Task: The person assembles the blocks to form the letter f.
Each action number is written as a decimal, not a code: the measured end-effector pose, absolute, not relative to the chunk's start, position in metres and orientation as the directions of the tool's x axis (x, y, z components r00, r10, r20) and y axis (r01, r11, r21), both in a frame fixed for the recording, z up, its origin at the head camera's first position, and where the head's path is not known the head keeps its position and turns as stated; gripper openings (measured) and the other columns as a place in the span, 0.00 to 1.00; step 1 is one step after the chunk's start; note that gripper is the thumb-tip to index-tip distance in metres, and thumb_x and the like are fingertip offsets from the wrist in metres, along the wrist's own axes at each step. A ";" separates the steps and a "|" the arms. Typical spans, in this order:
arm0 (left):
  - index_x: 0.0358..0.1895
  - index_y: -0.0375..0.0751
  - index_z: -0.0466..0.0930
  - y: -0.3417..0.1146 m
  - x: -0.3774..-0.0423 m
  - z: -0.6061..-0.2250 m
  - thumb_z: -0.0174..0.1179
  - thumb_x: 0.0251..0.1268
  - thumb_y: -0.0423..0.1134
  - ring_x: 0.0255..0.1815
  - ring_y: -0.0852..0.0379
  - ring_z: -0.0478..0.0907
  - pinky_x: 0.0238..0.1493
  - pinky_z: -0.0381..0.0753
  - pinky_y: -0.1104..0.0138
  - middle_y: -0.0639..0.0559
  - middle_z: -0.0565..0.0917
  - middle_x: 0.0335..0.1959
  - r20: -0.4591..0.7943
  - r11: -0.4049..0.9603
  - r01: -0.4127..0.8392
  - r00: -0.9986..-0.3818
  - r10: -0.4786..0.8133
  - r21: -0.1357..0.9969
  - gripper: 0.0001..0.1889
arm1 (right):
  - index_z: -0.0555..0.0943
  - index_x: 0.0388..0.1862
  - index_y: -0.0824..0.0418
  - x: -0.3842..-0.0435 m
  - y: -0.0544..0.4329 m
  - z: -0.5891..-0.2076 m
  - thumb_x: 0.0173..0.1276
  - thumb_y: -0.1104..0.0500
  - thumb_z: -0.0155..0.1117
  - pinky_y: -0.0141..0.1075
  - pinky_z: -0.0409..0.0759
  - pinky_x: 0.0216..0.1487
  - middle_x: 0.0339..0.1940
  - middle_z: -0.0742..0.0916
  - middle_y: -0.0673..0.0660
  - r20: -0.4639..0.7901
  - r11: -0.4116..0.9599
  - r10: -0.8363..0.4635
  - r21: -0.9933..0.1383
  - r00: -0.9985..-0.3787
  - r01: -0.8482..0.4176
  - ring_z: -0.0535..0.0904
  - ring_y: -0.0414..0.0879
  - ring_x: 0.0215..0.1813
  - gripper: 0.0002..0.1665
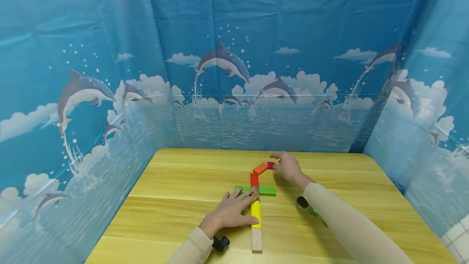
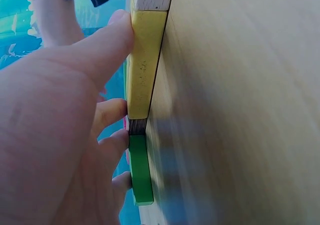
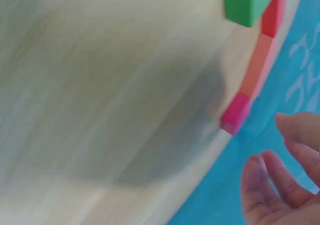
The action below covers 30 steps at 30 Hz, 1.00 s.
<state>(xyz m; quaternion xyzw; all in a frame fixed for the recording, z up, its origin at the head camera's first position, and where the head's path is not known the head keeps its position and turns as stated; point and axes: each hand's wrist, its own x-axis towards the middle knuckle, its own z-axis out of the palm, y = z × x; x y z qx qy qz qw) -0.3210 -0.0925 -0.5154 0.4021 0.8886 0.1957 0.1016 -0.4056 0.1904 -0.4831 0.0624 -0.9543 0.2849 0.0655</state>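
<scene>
Flat blocks form a line on the table: a pale wooden block (image 1: pixel 257 240), a yellow block (image 1: pixel 256 211) and a dark brown block (image 1: pixel 255 190), with a green piece (image 1: pixel 268 191) crossing at the brown one. Beyond them a red block (image 1: pixel 254 179), an orange block (image 1: pixel 260 168) and a small magenta block (image 1: pixel 270 165) curve off to the right. My left hand (image 1: pixel 232 211) rests on the line with spread fingers; its thumb touches the yellow block and its fingertips the brown and green ones. Beside the magenta block hovers my right hand (image 3: pixel 280 185), fingers loosely bent, holding nothing.
The wooden table (image 1: pixel 176 190) is backed by a blue dolphin curtain (image 1: pixel 227 129). Another green piece (image 1: pixel 314 212) shows partly from under my right forearm. A black wrist device (image 1: pixel 221 243) sits by the left wrist, another (image 1: pixel 302 202) by the right.
</scene>
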 end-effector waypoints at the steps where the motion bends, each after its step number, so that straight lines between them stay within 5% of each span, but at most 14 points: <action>1: 0.81 0.61 0.54 -0.093 -0.321 -0.516 0.51 0.68 0.71 0.81 0.40 0.44 0.71 0.47 0.32 0.59 0.50 0.82 -0.026 0.602 0.673 -0.657 0.753 0.430 0.42 | 0.82 0.63 0.62 -0.404 0.190 -0.480 0.67 0.68 0.68 0.53 0.83 0.48 0.60 0.83 0.65 0.161 0.827 -0.087 -0.539 -0.983 -0.162 0.81 0.63 0.55 0.25; 30: 0.81 0.64 0.52 -0.097 -0.312 -0.518 0.51 0.67 0.72 0.82 0.41 0.43 0.72 0.46 0.33 0.60 0.49 0.82 -0.019 0.602 0.678 -0.658 0.753 0.422 0.42 | 0.85 0.57 0.62 -0.334 0.214 -0.460 0.64 0.67 0.71 0.53 0.83 0.43 0.51 0.86 0.63 0.298 0.839 -0.129 -0.475 -0.946 -0.264 0.84 0.59 0.46 0.21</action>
